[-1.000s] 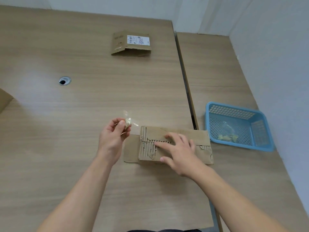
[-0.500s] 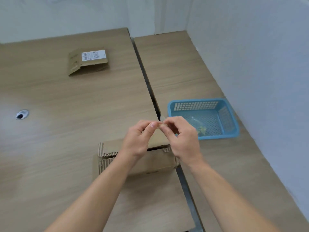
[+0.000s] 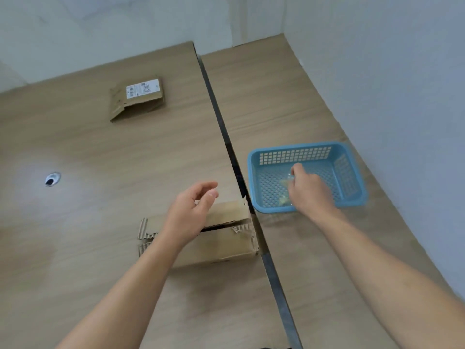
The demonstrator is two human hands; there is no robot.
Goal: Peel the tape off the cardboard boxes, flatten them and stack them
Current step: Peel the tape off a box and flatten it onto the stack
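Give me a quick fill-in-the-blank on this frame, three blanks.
1. The right hand is reaching into the ____ basket.
2. The left hand hovers open above the torn ____ box.
3. The flattened box farther away carries a white ____.

Missing words: blue; cardboard; label

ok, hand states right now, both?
Left hand: open, empty, above the cardboard box.
Right hand: in the blue basket, fingers pinched on what looks like clear tape; hard to confirm.
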